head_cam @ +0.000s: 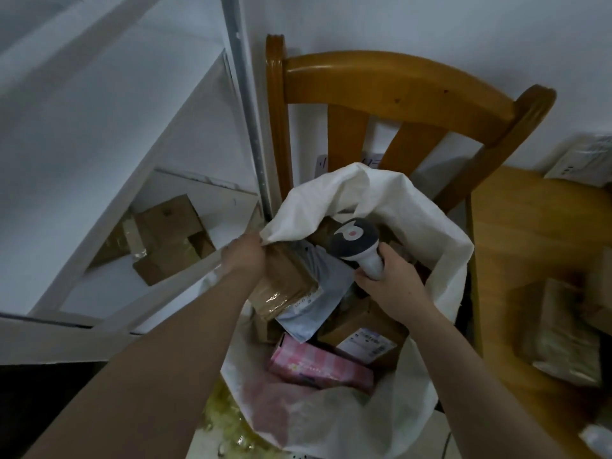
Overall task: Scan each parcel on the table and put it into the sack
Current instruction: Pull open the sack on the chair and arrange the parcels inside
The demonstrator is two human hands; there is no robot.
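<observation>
At six o'clock a pink box (318, 366) already lies in the open sack (440, 260). Just beyond, the left hand (245, 256) grips a brown parcel (284, 286) at the sack's mouth, and the right hand (390, 286) grasps the scanner (357, 243). This looks like the drop-in step. The next move calls for letting go, then reaching for the parcels (563, 329) on the desk (516, 233) at three o'clock.

Parcels (331, 359) in sack (440, 260), chair (381, 84) behind, table (530, 233) right

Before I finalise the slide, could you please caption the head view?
Left hand holds a taped brown parcel at the mouth of the white sack; right hand grips the scanner.
</observation>
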